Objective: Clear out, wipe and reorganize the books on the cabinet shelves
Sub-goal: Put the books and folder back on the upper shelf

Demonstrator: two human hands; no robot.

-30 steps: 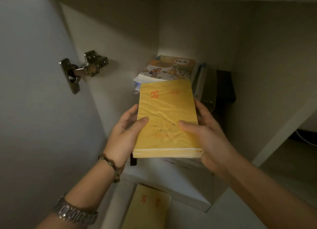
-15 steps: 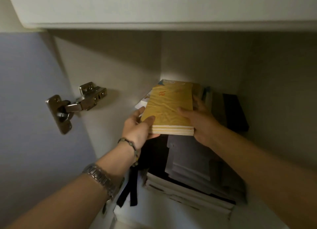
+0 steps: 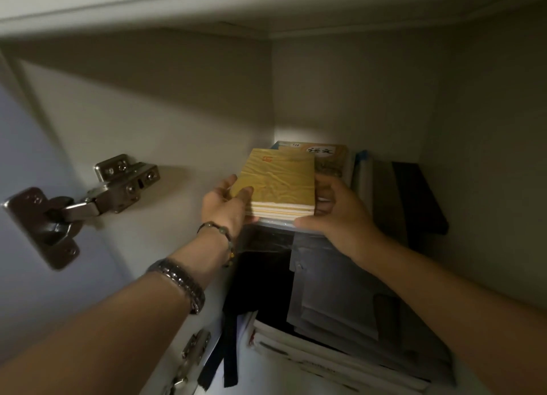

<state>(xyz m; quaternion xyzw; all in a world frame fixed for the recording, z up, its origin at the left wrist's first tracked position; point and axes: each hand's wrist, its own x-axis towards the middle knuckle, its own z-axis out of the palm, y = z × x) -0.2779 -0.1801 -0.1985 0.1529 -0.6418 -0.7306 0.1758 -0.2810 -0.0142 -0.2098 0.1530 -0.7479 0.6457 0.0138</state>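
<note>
From the head view, the left hand [image 3: 226, 205] and right hand [image 3: 337, 214] hold a stack of yellow books [image 3: 279, 184] between them, fingers curled round its side edges, at the back left corner of the cabinet shelf [image 3: 275, 224], on top of an illustrated book [image 3: 327, 157]. The bundle is loose; pushed unevenly, it could fan out, or slide forward off the glossy cover beneath.

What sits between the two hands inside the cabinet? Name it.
In the head view, the stack of yellow notebooks sits between them: the left hand grips its left edge, while the right hand is at its right side.
</note>
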